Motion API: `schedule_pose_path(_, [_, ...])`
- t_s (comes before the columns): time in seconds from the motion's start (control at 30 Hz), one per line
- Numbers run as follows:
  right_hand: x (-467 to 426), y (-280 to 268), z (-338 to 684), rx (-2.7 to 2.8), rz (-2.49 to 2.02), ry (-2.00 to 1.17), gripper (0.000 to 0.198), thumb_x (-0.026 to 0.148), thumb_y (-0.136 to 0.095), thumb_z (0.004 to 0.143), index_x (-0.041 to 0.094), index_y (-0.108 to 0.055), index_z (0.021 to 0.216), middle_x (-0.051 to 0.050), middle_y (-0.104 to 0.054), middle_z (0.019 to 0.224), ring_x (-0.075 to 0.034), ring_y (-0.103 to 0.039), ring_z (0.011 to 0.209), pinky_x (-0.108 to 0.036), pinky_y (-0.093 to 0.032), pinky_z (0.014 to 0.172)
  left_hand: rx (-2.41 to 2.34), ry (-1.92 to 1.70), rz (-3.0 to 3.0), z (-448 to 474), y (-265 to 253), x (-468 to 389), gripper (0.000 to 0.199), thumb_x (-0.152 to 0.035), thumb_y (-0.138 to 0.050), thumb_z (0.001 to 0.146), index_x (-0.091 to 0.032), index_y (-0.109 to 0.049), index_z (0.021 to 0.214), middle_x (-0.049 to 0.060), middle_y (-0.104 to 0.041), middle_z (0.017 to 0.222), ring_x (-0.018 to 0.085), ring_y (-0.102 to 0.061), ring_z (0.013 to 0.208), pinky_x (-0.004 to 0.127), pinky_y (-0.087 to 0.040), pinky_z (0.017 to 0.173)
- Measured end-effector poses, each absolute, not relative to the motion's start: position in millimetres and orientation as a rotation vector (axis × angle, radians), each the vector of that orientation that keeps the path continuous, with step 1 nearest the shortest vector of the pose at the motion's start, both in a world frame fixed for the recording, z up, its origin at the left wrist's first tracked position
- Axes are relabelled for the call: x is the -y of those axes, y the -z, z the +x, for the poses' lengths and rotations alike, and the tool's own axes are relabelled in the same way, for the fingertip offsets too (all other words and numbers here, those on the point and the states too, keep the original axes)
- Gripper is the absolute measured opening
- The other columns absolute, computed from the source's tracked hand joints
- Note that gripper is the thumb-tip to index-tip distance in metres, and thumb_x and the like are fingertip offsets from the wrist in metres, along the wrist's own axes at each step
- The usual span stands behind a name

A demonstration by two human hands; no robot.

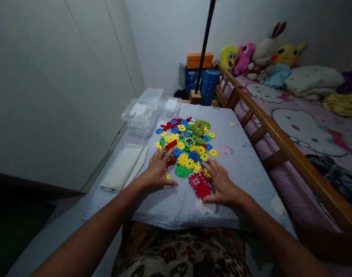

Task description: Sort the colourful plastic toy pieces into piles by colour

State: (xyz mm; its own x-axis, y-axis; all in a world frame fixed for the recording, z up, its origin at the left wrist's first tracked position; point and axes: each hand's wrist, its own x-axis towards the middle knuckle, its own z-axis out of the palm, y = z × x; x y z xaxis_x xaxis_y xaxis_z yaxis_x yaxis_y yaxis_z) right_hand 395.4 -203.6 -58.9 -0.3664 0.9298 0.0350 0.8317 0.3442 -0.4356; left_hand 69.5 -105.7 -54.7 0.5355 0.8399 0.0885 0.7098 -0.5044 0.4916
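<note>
A pile of plastic interlocking discs (185, 158) in yellow, blue, green and red lies across the middle of the cloth-covered table. My left hand (158, 168) rests at the pile's left side, fingers spread, with its fingertips by a red piece (171, 145). At the lower right of the pile, my right hand (220, 182) is spread beside a red group of pieces (202, 190), thumb near its lower edge. Neither hand grips anything that I can see. Light-green lattice pieces (194, 140) lie among the discs toward the back.
Clear plastic containers (142, 119) with lids stand at the table's back left. A folded off-white cloth or paper (123, 166) lies at the left. Along the right runs a wooden bed rail (276, 142). A black pole (205, 46) rises behind the table, next to a blue roller (208, 87).
</note>
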Motion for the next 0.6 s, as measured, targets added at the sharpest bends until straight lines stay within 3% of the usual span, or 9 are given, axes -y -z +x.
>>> schedule_pose_path(0.2, [178,68,384,2.232,-1.661,-0.443,0.125,0.070,-0.083,0.064,0.026,-0.024,0.165,-0.021,-0.015,0.172,-0.045,-0.014,0.158,-0.067,-0.021,0.122,-1.305,-0.422,2.421,85,55,114,0.139,-0.068,-0.092,0.047,-0.030,-0.026,0.163,0.021,-0.014,0.171,0.052,-0.012,0.155,0.069,-0.021,0.121])
schedule_pose_path(0.33, [150,69,375,2.180,-1.685,-0.435,0.123,0.066,-0.084,0.066,0.024,-0.025,0.165,-0.023,-0.027,0.168,-0.044,-0.024,0.155,-0.066,-0.027,0.119,-1.327,-0.464,2.423,101,49,106,0.131,-0.065,-0.092,0.052,-0.027,-0.031,0.161,0.021,-0.013,0.171,0.050,-0.014,0.156,0.066,-0.024,0.121])
schedule_pose_path(0.6, [120,67,362,2.068,-1.507,-0.374,0.108,0.055,-0.083,0.071,0.024,-0.032,0.161,-0.019,-0.043,0.159,-0.040,-0.038,0.148,-0.063,-0.033,0.119,-1.398,-0.571,2.410,116,50,85,0.110,-0.060,-0.089,0.061,-0.025,-0.043,0.155,0.020,-0.034,0.164,0.046,-0.033,0.149,0.061,-0.033,0.119])
